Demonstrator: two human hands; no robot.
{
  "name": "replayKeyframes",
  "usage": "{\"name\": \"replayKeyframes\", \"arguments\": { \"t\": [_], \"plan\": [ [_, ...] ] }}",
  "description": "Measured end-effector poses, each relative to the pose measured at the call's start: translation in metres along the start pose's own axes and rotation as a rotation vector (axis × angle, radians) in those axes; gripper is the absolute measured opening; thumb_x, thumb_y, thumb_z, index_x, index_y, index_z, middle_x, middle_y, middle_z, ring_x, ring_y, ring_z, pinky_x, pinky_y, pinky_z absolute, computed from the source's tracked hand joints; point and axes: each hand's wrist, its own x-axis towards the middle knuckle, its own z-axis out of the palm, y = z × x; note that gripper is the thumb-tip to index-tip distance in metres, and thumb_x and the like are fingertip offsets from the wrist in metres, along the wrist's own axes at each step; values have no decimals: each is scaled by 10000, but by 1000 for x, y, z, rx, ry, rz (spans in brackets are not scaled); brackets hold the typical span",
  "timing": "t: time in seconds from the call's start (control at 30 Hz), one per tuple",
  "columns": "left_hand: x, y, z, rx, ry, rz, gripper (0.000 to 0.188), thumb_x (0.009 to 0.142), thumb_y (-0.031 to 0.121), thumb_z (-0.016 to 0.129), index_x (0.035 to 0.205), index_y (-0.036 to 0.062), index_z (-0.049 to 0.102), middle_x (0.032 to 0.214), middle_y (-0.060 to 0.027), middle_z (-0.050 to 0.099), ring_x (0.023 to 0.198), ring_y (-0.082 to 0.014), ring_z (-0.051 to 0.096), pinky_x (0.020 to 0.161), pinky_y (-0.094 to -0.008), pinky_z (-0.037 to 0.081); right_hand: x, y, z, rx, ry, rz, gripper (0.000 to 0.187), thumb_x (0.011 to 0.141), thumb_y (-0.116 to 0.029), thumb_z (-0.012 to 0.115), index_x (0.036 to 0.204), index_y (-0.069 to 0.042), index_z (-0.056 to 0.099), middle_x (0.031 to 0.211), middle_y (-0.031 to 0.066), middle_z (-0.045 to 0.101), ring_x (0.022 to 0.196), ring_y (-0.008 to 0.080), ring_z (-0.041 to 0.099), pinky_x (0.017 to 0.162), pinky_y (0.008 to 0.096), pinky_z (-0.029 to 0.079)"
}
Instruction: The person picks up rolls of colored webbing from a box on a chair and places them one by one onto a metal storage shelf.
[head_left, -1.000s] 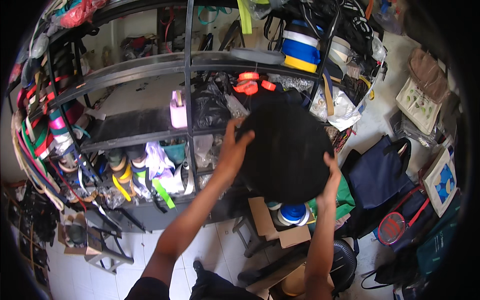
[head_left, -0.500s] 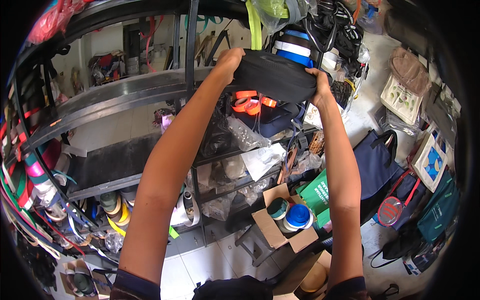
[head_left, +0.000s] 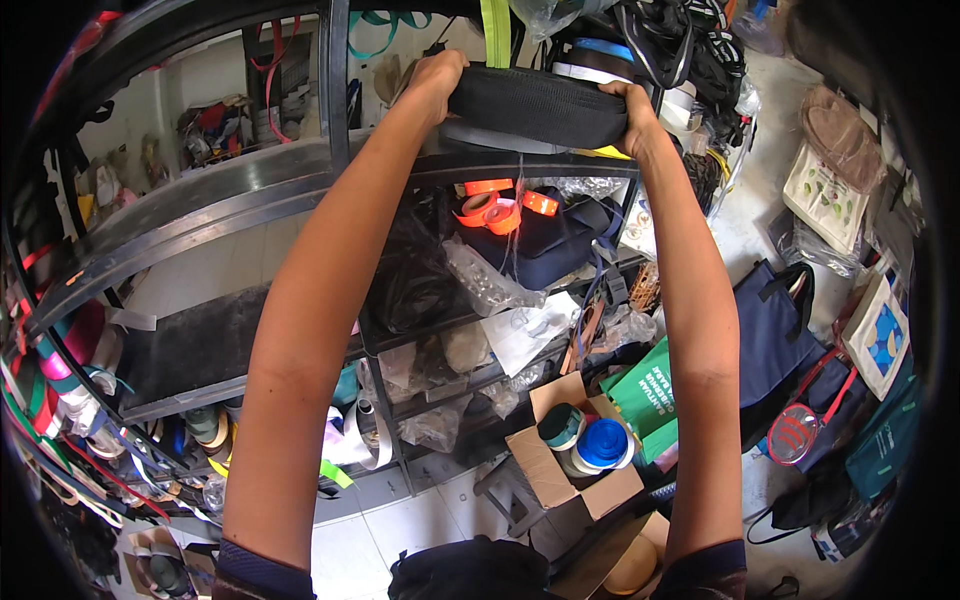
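Note:
Both arms reach up and forward to a black metal shelf. Between the hands is a wide roll of black webbing (head_left: 540,106), lying nearly flat with its ribbed outer edge facing me. My left hand (head_left: 438,82) grips its left end and my right hand (head_left: 634,116) its right end, fingers partly hidden behind it. Just beneath the roll shows a grey roll (head_left: 505,138) at the shelf's level; whether the two touch, I cannot tell. Behind the right end stand blue and white rolls (head_left: 598,62). A lime-green strap (head_left: 496,34) hangs down behind the black roll.
Orange tape rolls (head_left: 490,212) and a dark blue bag (head_left: 555,248) lie on the tier below. Lower down, a cardboard box (head_left: 533,468) holds strap rolls beside a green bag (head_left: 645,405). A black shelf post (head_left: 338,90) rises left of my left hand. Bags lie on the floor at right.
The black roll has moved up and slightly left, deeper over the shelf. It has levelled out, so its edge shows instead of its flat face. Both hands keep hold.

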Motion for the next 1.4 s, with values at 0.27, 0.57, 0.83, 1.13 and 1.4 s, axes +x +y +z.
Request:
{"name": "replayKeyframes", "arguments": {
  "t": [0.27,0.57,0.83,1.13,1.4],
  "plan": [
    [37,-22,6,-38,-35,2,592,868,229,523,1329,-130,427,1423,-270,418,1287,-372,443,1059,-456,347,54,20,-2,-45,-20,4,205,785,-199,551,868,-21,610,803,158,666,644,301,635,716,442,544],
    [74,-35,16,123,53,-52,556,847,211,504,1295,-118,482,1357,-275,486,1259,-330,485,1008,-397,384,127,40,-3,-24,110,-2,311,701,-120,611,948,70,612,868,189,641,674,298,632,654,398,531],
    [88,-42,10,400,34,-51,424,852,251,480,1162,-24,570,1148,-195,606,1005,-268,569,912,-380,399,114,48,7,9,86,25,306,796,-154,524,1026,29,609,973,231,653,837,305,625,828,388,493],
    [89,-46,14,239,-23,-41,338,856,243,476,1051,2,612,984,-137,644,864,-238,576,840,-350,421,173,51,-32,-549,247,-141,514,841,-220,577,1252,88,546,1276,260,570,1157,355,573,971,408,440],
    [70,-48,9,137,-108,0,596,843,266,525,1313,-98,479,1368,-256,486,1230,-339,501,1024,-396,366,155,50,-17,-614,379,11,504,810,-262,717,1210,24,609,1295,189,588,1168,313,590,924,382,498]
  ]
}}
